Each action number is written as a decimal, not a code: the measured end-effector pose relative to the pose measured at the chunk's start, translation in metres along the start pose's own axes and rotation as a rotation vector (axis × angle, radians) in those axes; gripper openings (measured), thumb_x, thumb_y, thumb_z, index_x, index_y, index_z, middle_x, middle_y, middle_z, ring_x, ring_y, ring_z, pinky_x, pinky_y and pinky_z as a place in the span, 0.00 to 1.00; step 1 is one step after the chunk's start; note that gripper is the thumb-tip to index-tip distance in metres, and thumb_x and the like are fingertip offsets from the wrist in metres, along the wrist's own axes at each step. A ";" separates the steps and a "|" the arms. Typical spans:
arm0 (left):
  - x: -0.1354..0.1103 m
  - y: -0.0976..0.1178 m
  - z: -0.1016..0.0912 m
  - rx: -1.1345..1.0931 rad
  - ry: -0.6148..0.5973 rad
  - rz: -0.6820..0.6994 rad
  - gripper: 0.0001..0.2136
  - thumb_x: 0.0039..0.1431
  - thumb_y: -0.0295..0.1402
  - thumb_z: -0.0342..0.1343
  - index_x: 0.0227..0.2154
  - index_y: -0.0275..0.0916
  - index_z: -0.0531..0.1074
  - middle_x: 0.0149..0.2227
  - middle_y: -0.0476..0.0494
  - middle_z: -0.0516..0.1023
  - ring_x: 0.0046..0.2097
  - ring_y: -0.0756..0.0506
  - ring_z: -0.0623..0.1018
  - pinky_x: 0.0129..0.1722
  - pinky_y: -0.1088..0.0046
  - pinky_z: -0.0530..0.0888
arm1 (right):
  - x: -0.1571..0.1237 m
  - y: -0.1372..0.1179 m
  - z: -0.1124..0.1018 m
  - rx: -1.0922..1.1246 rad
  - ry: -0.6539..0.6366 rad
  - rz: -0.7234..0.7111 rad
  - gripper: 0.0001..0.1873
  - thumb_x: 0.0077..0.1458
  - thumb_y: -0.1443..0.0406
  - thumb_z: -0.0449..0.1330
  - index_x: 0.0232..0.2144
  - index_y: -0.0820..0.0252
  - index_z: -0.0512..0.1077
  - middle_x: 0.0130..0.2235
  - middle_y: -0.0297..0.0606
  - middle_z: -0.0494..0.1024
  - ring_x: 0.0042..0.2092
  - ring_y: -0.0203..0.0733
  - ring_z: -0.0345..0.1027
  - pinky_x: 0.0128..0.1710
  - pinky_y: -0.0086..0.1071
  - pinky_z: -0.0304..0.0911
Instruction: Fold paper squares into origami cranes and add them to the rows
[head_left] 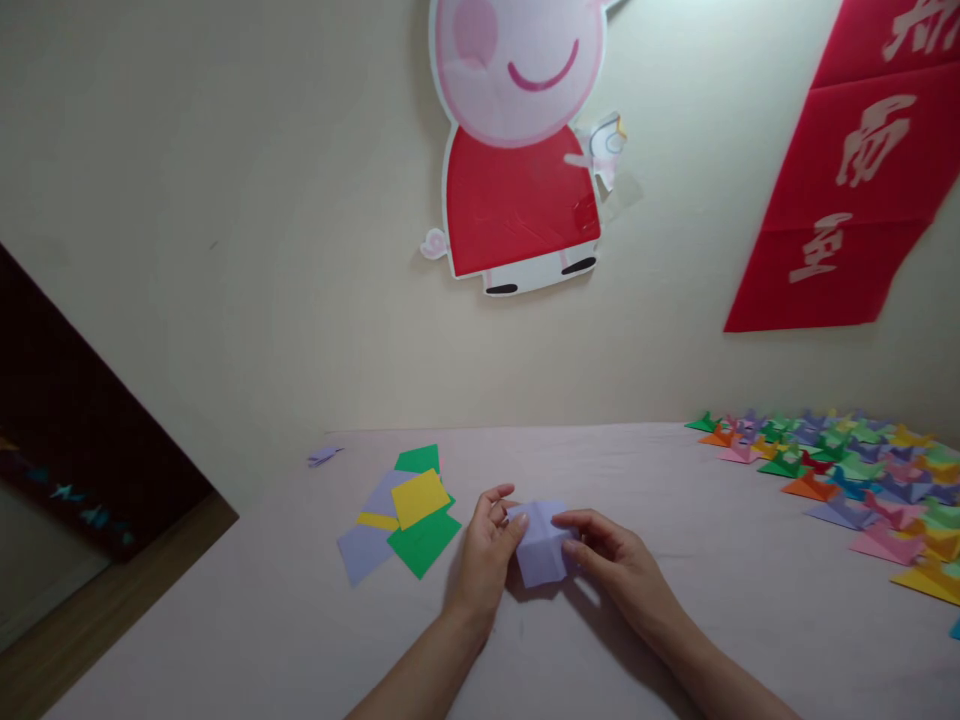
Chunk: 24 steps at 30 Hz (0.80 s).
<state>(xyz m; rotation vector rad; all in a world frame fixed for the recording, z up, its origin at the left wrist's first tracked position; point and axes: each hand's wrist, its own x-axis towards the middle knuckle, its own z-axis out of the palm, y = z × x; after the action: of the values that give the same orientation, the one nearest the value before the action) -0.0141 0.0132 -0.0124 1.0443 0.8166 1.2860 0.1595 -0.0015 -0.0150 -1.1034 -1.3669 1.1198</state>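
Between my two hands is a light purple square of paper (541, 545) with crease lines crossing its middle, held a little above the table. My left hand (489, 545) grips its left edge, thumb on the front and the other fingers curled behind. On the right edge, my right hand (611, 548) pinches the paper between thumb and fingers. Left of my hands lies a loose pile of paper squares, among them a yellow sheet (421, 499), a green sheet (425, 545) and a purple sheet (365, 554).
Rows of colourful folded paper figures (832, 480) cover the right side of the pale tabletop (300, 640). A small purple folded piece (324, 457) lies at the back left. Behind the table, a cartoon pig cutout (521, 200) and a red banner (847, 200) hang on the wall.
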 end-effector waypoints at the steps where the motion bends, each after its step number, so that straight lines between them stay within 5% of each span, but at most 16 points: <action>1: 0.000 -0.001 0.000 -0.003 0.004 0.000 0.24 0.55 0.41 0.63 0.51 0.41 0.61 0.39 0.46 0.72 0.36 0.48 0.73 0.33 0.75 0.69 | -0.001 0.001 0.000 -0.053 0.027 -0.031 0.15 0.49 0.57 0.63 0.38 0.57 0.78 0.36 0.38 0.80 0.37 0.44 0.70 0.37 0.35 0.65; 9: -0.001 -0.005 0.003 -0.069 -0.041 -0.024 0.25 0.51 0.40 0.67 0.48 0.41 0.64 0.42 0.46 0.71 0.39 0.48 0.73 0.36 0.76 0.69 | -0.005 -0.004 0.001 -0.319 0.045 -0.280 0.07 0.56 0.62 0.59 0.31 0.52 0.77 0.35 0.38 0.76 0.41 0.46 0.68 0.43 0.38 0.63; 15: -0.004 -0.006 0.002 -0.086 -0.137 -0.081 0.25 0.50 0.40 0.68 0.48 0.40 0.66 0.47 0.43 0.71 0.42 0.47 0.73 0.40 0.74 0.69 | -0.010 -0.007 0.003 -0.384 -0.035 -0.377 0.07 0.55 0.65 0.60 0.28 0.50 0.77 0.53 0.39 0.72 0.55 0.50 0.61 0.54 0.44 0.57; 18: -0.006 -0.005 0.003 -0.011 -0.143 -0.084 0.22 0.52 0.41 0.66 0.46 0.40 0.67 0.44 0.44 0.72 0.40 0.47 0.73 0.39 0.73 0.68 | -0.011 -0.008 0.004 -0.339 -0.083 -0.410 0.06 0.56 0.65 0.59 0.29 0.51 0.75 0.49 0.38 0.76 0.53 0.48 0.63 0.54 0.43 0.58; 24: -0.016 0.007 0.010 0.471 -0.129 0.260 0.07 0.62 0.38 0.55 0.35 0.40 0.74 0.42 0.43 0.74 0.47 0.42 0.72 0.49 0.67 0.65 | -0.006 -0.001 -0.001 -0.289 0.044 -0.357 0.06 0.57 0.62 0.59 0.29 0.53 0.75 0.34 0.37 0.77 0.42 0.46 0.67 0.45 0.39 0.61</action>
<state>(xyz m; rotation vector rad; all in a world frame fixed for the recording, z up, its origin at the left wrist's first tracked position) -0.0092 -0.0039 -0.0039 1.6362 0.9302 1.2522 0.1604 -0.0071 -0.0147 -1.0245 -1.6485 0.6501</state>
